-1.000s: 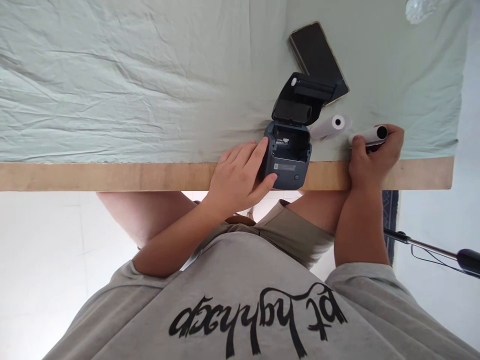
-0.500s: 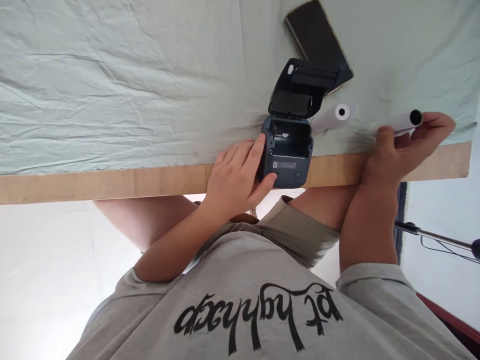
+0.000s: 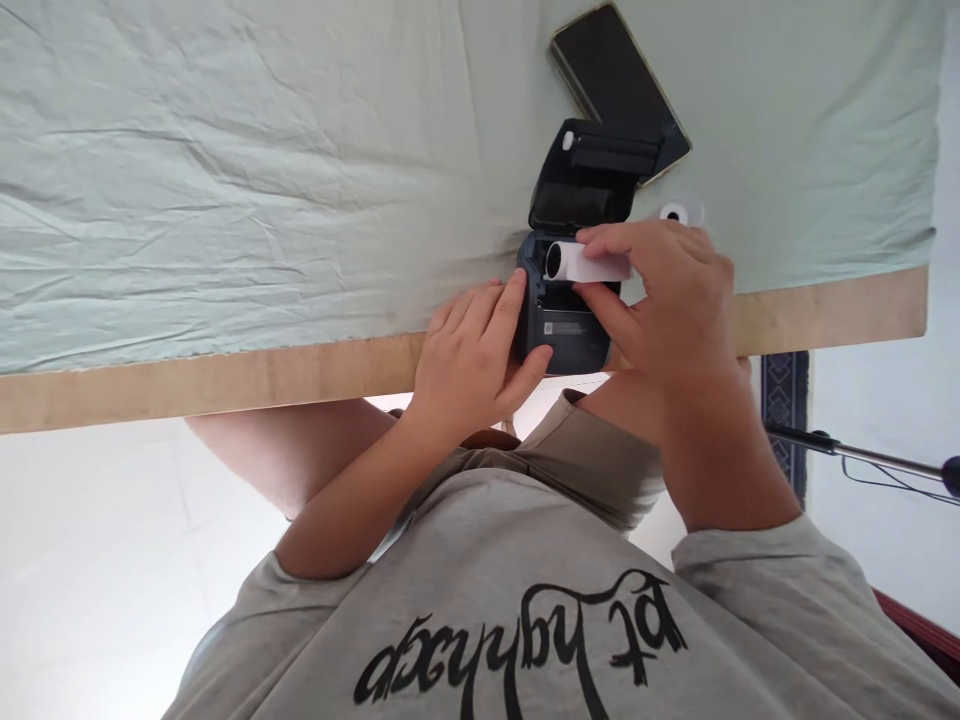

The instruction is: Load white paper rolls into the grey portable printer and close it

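A small dark blue-grey device (image 3: 568, 345) stands at the table's front edge, its black lid (image 3: 585, 190) tipped up and back. My left hand (image 3: 476, 355) grips the device's left side, thumb near the front corner and fingers along the side. Between the thumb and fingers of my right hand (image 3: 667, 290) is a white paper roll (image 3: 596, 264), lying sideways over the open compartment, its dark hollow end facing left. How deep the roll sits is unclear. Behind my right hand a second white roll (image 3: 690, 212) shows only in part.
A dark phone (image 3: 619, 85) lies behind the device, partly overlapped by the lid. Wrinkled pale green cloth (image 3: 300, 180) covers the table, with a bare wooden front edge (image 3: 225, 380). A metal rod (image 3: 874, 458) with a thin cable is at the right, beyond the table.
My right hand has carried the roll left from the table's right side to above the device's compartment. My left hand stays on the device. The view has shifted slightly.
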Demonstrator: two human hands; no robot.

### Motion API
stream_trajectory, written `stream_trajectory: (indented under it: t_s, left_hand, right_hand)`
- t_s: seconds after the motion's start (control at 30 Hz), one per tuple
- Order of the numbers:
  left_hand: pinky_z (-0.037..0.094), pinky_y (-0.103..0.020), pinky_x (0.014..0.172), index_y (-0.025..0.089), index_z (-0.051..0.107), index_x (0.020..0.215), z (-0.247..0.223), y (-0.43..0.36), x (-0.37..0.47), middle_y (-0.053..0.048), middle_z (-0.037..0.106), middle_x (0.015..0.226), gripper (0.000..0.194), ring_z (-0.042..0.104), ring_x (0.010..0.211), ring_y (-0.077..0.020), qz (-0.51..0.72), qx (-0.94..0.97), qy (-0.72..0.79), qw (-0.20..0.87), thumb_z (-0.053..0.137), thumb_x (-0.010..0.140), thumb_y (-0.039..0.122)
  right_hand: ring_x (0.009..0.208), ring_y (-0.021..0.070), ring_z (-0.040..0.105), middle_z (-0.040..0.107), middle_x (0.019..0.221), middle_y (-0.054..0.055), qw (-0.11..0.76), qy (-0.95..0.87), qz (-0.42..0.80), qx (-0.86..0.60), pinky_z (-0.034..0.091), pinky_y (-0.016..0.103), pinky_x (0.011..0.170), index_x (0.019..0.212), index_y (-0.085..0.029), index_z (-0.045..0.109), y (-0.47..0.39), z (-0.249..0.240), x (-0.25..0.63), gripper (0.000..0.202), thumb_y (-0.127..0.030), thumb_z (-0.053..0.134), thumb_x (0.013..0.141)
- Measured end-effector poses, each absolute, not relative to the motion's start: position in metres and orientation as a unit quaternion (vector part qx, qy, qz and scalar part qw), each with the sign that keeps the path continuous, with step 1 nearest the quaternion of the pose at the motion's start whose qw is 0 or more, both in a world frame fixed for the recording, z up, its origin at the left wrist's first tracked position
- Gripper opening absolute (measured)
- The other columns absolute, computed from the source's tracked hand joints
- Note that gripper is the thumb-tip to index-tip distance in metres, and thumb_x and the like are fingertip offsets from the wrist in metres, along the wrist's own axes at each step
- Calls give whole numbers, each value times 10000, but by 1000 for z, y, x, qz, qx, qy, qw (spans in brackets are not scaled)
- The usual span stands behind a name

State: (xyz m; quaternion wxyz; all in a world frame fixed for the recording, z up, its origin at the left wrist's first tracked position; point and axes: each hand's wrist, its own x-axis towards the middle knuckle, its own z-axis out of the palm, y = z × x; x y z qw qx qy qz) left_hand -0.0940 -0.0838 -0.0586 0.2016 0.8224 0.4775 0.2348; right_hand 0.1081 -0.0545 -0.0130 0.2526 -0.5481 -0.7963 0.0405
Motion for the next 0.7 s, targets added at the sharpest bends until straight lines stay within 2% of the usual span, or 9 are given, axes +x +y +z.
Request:
stream_trajectory:
  t_s: [0.2,0.33,0.43,0.57,0.7]
  left_hand:
    - [451,-455,1042,43,454,1514,-57,-85,-94,-219,631,1380,728,587,1279,-336,237,821,482,195,298,1038,571]
    - [452,-451,1040,32,458,1508,-58,-84,-94,-225,633,1374,730,593,1275,-334,238,824,478,189,286,1042,567]
    - [454,-465,1040,44,437,1519,-60,-84,-94,-227,622,1394,726,581,1291,-341,233,825,479,189,288,1041,569]
    - [455,-452,1045,42,438,1509,-61,-84,-93,-229,627,1383,710,589,1290,-334,239,826,478,179,298,1046,562]
    - [446,-434,1078,107,445,1501,-61,-85,-95,-204,619,1405,687,591,1304,-309,252,814,483,201,243,1059,592]
  right_hand:
    - [946,272,700,769,1071,50,238,-783,81,-570,556,475,837,1077,-279,700,-50,-24,116,252,-223,706,832]
    - [900,236,695,771,930,27,253,-786,106,-555,557,436,820,938,-268,720,-47,-24,115,131,-182,655,865]
    - [876,217,687,758,868,7,265,-788,109,-544,548,433,823,851,-267,705,-47,-21,113,131,-170,626,886]
    - [908,218,695,760,923,11,318,-793,87,-512,543,451,857,832,-269,688,-58,-23,110,101,-212,644,903]
    - [931,215,686,743,920,11,416,-787,46,-453,553,431,853,862,-269,678,-74,-40,107,116,-155,660,867]
